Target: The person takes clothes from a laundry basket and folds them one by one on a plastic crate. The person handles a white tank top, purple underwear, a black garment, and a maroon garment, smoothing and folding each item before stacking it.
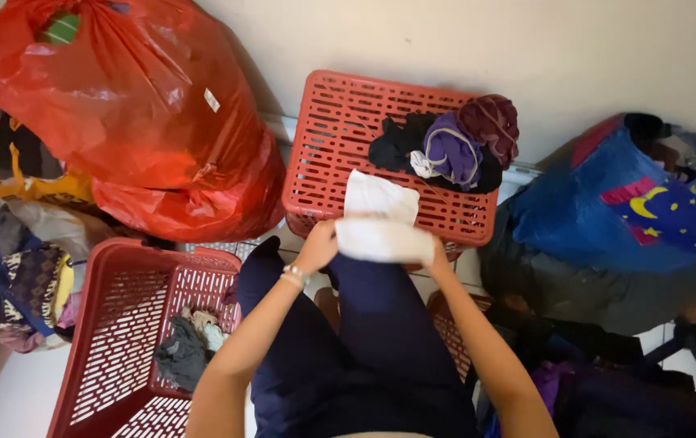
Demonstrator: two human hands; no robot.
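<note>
**Bags and one small label along the wall**

A large, bulging red plastic bag (121, 89) is filling the upper left corner of the floor against the wall, with a green patch showing at its tied neck. A small white rectangular label (212, 100) is sticking to its right flank, tilted; its print is too small to tell. Just behind the red bag's left side, an orange-yellow plastic bag (7, 174) is sagging open around dark cloth. At the right edge, a blue bag printed with yellow moons and stars and a pink band (648, 207) is leaning by the wall.
</note>
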